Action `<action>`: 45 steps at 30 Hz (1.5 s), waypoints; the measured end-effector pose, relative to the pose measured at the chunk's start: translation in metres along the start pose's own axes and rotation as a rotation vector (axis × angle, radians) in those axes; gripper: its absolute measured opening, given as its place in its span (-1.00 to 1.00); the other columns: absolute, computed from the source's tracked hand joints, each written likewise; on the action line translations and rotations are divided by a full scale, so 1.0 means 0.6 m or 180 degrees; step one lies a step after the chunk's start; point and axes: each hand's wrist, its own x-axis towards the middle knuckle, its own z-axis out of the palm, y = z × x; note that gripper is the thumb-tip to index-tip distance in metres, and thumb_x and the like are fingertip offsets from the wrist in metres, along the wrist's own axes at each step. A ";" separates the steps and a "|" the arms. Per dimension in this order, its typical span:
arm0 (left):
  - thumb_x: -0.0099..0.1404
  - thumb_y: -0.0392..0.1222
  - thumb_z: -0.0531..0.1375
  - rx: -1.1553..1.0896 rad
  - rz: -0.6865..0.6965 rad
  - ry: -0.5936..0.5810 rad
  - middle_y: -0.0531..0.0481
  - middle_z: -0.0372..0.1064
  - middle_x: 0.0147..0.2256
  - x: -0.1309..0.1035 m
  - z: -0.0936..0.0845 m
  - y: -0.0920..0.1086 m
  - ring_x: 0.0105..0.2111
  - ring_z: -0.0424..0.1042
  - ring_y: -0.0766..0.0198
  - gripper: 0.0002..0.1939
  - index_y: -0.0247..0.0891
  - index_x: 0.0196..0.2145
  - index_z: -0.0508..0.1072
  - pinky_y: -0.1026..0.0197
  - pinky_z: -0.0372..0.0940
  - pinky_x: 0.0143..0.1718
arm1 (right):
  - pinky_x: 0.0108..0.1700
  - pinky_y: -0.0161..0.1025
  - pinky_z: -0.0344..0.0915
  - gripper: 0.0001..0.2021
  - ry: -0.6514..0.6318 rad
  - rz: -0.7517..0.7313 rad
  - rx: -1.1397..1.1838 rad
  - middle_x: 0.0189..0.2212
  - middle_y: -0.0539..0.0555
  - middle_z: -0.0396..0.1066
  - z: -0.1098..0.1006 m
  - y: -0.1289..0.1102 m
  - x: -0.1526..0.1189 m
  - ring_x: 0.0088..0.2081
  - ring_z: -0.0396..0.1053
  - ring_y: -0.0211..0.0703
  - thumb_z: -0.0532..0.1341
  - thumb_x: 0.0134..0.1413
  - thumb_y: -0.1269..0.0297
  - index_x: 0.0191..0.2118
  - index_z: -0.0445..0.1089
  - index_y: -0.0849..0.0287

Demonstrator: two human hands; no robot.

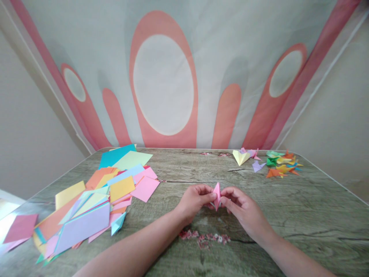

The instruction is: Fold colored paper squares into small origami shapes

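Note:
A small pink folded paper [217, 192], a narrow diamond with pointed ends, stands upright between my two hands above the table. My left hand [197, 200] pinches its left side between thumb and fingers. On the other side, my right hand [240, 206] has its thumb and fingertips closed on the paper's right edge. The fingers behind the paper are partly hidden.
Loose coloured paper sheets [82, 229] spread over the left of the wood-patterned table [288, 215]. Folded paper figures [284, 167] and a pale yellow folded piece [241, 157] lie at the back right. Behind stands a patterned backdrop [206, 115].

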 end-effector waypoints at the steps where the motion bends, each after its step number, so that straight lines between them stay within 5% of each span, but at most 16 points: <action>1: 0.00 0.00 0.39 -0.0011 0.0002 -0.0003 -0.05 0.45 -0.48 0.000 -0.001 0.000 -0.51 0.39 0.35 -0.61 -0.42 -0.40 0.48 0.30 0.29 -0.42 | -0.35 -0.33 0.22 -0.80 -0.0002 0.0003 0.0002 -0.40 -0.03 0.40 0.000 -0.001 0.000 -0.36 0.33 -0.23 0.19 0.17 0.10 -0.23 0.34 0.12; 7: 0.00 0.00 0.39 0.0100 0.0104 0.0026 -0.04 0.43 -0.49 -0.001 0.004 0.003 -0.52 0.37 0.37 -0.61 -0.43 -0.41 0.49 0.32 0.29 -0.43 | -0.28 -0.30 0.27 -0.82 0.0003 -0.0050 0.0007 -0.33 0.00 0.41 -0.001 -0.008 -0.003 -0.30 0.36 -0.20 0.14 0.22 0.15 -0.16 0.31 0.11; 16: 0.00 0.06 0.37 0.0571 0.0236 0.0183 -0.03 0.43 -0.48 -0.005 0.014 0.004 -0.51 0.37 0.35 -0.60 -0.40 -0.42 0.50 0.30 0.31 -0.44 | -0.29 -0.30 0.26 -0.79 0.0133 -0.0087 -0.0546 -0.41 -0.01 0.42 0.003 -0.013 -0.007 -0.36 0.36 -0.20 0.16 0.18 0.10 -0.32 0.37 0.13; 22: 0.04 0.08 0.35 0.0523 0.0225 -0.0026 -0.07 0.46 -0.45 -0.010 0.017 0.004 -0.45 0.43 0.28 -0.59 -0.38 -0.38 0.50 0.27 0.31 -0.38 | -0.35 -0.28 0.26 -0.79 0.0290 -0.0112 -0.0826 -0.46 -0.01 0.43 0.006 -0.013 -0.007 -0.41 0.38 -0.18 0.17 0.17 0.11 -0.38 0.38 0.11; 26: -0.03 0.06 0.39 0.0522 0.0213 0.0044 -0.06 0.46 -0.46 -0.007 0.011 0.002 -0.48 0.41 0.29 -0.58 -0.38 -0.40 0.50 0.27 0.29 -0.38 | -0.32 -0.27 0.29 -0.82 0.0453 -0.0209 -0.0861 -0.35 0.04 0.43 0.005 -0.005 -0.003 -0.33 0.40 -0.14 0.21 0.12 0.12 -0.33 0.37 0.12; 30: 0.01 0.07 0.36 0.0646 0.0196 0.0059 -0.05 0.46 -0.48 -0.003 0.005 0.006 -0.50 0.38 0.32 -0.60 -0.38 -0.42 0.52 0.28 0.27 -0.39 | -0.22 -0.25 0.32 -0.75 0.0211 0.0017 -0.0406 -0.28 0.05 0.46 0.000 -0.002 0.002 -0.24 0.42 -0.12 0.20 0.13 0.08 -0.16 0.37 0.13; 35: 0.01 0.05 0.36 0.0805 0.0255 0.0228 -0.03 0.42 -0.51 -0.003 0.006 0.010 -0.54 0.32 0.37 -0.62 -0.39 -0.43 0.51 0.31 0.24 -0.44 | -0.31 -0.29 0.28 -0.72 0.0084 0.0165 -0.0372 -0.42 0.00 0.44 -0.004 0.001 0.004 -0.36 0.38 -0.19 0.20 0.12 0.03 -0.34 0.38 0.16; 45: -0.03 0.09 0.37 0.0862 0.0223 0.0238 0.01 0.38 -0.54 -0.004 0.008 0.008 -0.57 0.29 0.39 -0.59 -0.36 -0.49 0.44 0.33 0.21 -0.47 | -0.37 -0.31 0.23 -0.68 -0.0052 0.0307 -0.0260 -0.46 -0.01 0.43 -0.003 0.002 0.004 -0.42 0.33 -0.23 0.18 0.13 -0.02 -0.33 0.40 0.18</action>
